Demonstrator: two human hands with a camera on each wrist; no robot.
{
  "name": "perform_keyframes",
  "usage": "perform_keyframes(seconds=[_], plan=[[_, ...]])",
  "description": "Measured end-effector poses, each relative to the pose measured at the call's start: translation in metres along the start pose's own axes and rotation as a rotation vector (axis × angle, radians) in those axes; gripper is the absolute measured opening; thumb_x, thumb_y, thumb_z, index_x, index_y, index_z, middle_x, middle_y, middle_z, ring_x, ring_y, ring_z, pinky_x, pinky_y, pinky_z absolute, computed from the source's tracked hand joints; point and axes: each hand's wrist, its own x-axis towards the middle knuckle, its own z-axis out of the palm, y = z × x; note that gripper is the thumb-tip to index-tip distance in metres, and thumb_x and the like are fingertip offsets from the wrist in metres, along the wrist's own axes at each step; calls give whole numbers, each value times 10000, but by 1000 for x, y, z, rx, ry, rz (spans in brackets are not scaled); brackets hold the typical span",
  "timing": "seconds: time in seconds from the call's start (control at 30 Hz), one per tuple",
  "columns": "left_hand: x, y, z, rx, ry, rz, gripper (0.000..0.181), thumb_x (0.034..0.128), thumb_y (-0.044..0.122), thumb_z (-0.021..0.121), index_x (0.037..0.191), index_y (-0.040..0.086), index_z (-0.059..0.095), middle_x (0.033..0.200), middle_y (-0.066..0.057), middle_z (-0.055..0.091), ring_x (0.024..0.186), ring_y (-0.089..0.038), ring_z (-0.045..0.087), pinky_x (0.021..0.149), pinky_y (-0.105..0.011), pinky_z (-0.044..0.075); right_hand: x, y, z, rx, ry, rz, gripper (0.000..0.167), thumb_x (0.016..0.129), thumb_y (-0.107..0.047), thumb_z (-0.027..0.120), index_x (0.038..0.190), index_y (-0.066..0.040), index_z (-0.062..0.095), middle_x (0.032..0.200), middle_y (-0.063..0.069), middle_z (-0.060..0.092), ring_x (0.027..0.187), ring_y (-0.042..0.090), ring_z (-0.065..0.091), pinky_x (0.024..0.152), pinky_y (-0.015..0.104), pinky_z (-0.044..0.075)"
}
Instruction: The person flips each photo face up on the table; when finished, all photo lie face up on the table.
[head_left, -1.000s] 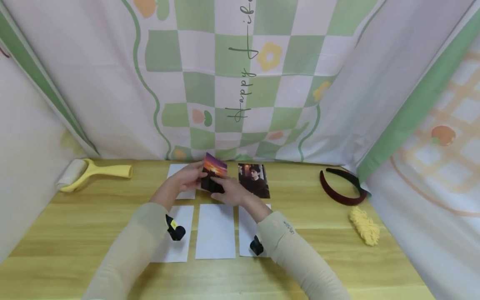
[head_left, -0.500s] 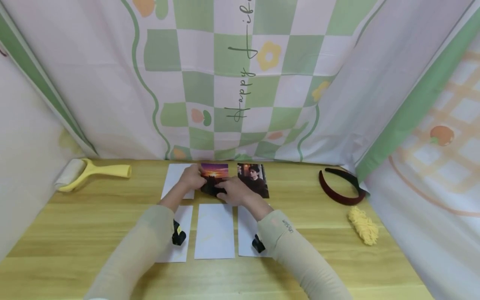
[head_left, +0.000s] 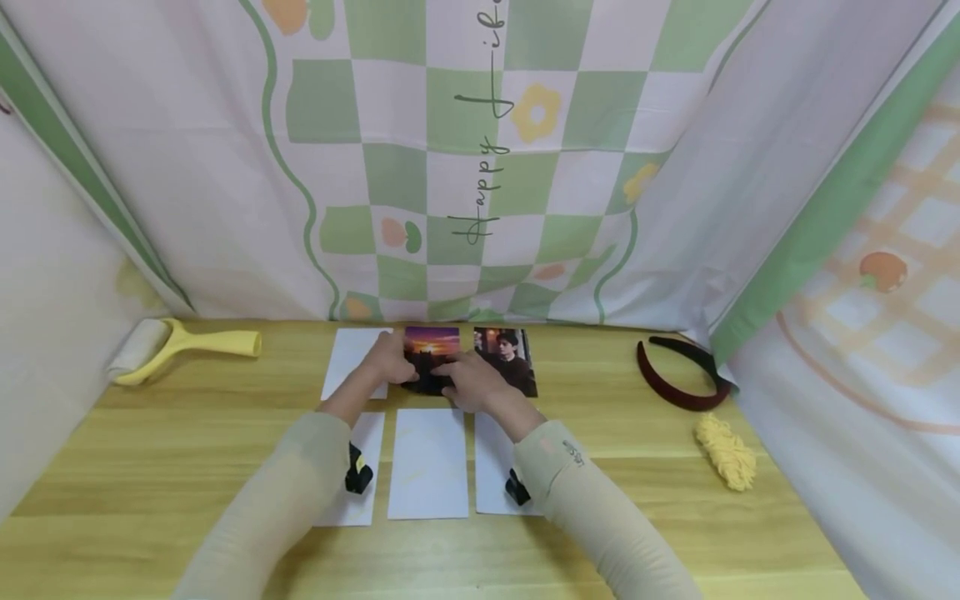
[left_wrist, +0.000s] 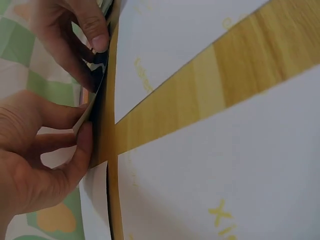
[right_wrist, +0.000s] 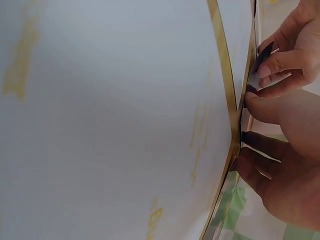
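A sunset photo (head_left: 431,342) with a dark lower half lies between my hands near the back of the table. My left hand (head_left: 386,358) pinches its left corner, thumb against fingers; in the left wrist view that corner (left_wrist: 82,120) is bent up off the wood. With extended fingertips, my right hand (head_left: 474,379) touches the photo's right side. A photo of a person in a dark top (head_left: 512,358) lies just right, and a white card (head_left: 347,354) sits left, partly behind the left hand. The right hand (right_wrist: 285,165) hides some of the sunset photo's edge.
Nearer me, white cards lie in a row: left (head_left: 367,437), middle (head_left: 427,467) and right (head_left: 491,450), the outer ones partly under my forearms. A yellow-handled lint roller (head_left: 187,342) is far left. A dark red headband (head_left: 678,392) and yellow yarn (head_left: 726,452) are at right.
The sunset photo was tilted up in both hands and has come down onto the table. The left hand moved from its upper side to its left corner; since then both have barely moved.
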Motion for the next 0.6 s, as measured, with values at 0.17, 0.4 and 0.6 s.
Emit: perform_keyframes(seconds=[0.17,0.4,0.6], plan=[[-1,0,2,39,-14,-8,611,858,155,769,1396,-69,584,1457,-341,490,1336,-442,517,1168,-516,491,1,0,1,-13,-10,7,405,1042,-214,619,1447,-223,628,1601,139,494,1478,343,459,1274,460,375],[-2,1,4,156,0,-10,537,871,204,791,1317,-47,629,1476,-336,473,1202,-406,616,1073,-496,559,1,-2,0,-25,-2,2,396,1039,-201,620,1434,-210,641,1579,142,521,1465,337,478,1271,458,378],[-2,2,5,211,-1,-18,462,850,171,761,1263,-10,660,1442,-316,504,1069,-363,642,966,-473,594,2,-4,0,-41,-6,28,395,1040,-207,618,1434,-217,642,1562,126,542,1445,338,488,1256,461,398]])
